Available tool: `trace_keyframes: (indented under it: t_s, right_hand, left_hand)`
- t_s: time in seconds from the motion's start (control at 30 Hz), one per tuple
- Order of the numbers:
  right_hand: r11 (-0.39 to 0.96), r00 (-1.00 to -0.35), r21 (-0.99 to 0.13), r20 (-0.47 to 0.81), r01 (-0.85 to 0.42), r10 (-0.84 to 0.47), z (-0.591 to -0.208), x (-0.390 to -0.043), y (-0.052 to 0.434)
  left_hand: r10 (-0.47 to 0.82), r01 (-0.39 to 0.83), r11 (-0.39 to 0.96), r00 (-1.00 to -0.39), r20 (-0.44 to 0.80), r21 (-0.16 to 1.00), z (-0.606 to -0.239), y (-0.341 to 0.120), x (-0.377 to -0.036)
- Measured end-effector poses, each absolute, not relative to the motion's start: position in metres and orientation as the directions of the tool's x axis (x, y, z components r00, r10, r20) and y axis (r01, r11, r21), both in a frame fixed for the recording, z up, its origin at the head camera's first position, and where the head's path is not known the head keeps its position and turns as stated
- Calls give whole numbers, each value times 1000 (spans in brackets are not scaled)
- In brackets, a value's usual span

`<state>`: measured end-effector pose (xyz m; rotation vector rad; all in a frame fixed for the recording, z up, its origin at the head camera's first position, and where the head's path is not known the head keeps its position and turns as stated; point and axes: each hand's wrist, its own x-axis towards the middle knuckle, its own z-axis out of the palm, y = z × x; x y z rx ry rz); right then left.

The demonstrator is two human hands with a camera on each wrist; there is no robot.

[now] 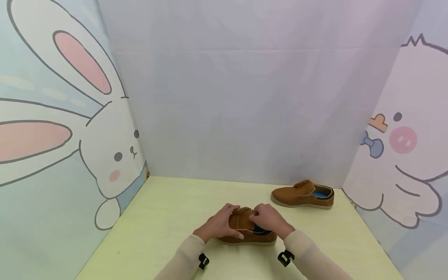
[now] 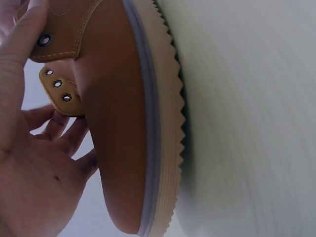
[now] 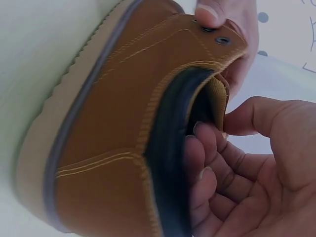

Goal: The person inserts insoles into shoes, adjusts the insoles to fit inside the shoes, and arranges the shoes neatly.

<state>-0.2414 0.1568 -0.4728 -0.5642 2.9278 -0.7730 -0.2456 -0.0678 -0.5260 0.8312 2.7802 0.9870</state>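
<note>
A brown lace-up shoe (image 1: 257, 237) without laces rests sole-down on the table, toe to the left. My left hand (image 1: 222, 224) holds it across the front, the thumb on the near eyelet flap and the fingers spread along the far side. In the left wrist view, the far eyelet flap (image 2: 64, 96) stands raised near those fingers. My right hand (image 1: 269, 218) is at the shoe's opening. Its thumb and fingertips pinch the shoe's tongue (image 3: 220, 101), with the other fingers curled inside the dark collar (image 3: 170, 133).
A matching brown shoe (image 1: 292, 196) with a blue insole stands at the back right, toe to the left. The pale yellow table (image 1: 168, 210) meets a grey back wall (image 1: 224, 116). Side walls carry a cartoon rabbit (image 1: 108, 155) and a cartoon chick (image 1: 420, 155).
</note>
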Motion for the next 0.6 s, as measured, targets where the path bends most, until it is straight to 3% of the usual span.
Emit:
trace_keyframes:
  t_s: [0.3,0.6]
  right_hand:
    - [786,-923,-508,49,-352,-382,-478,-237,160]
    - [792,-929,-507,51,-340,-366,-479,-236,159]
  left_hand:
    - [537,451,566,-837,106,690,-524,-69,-250]
    - [530,465,587,-840,120,663,-529,-69,-252]
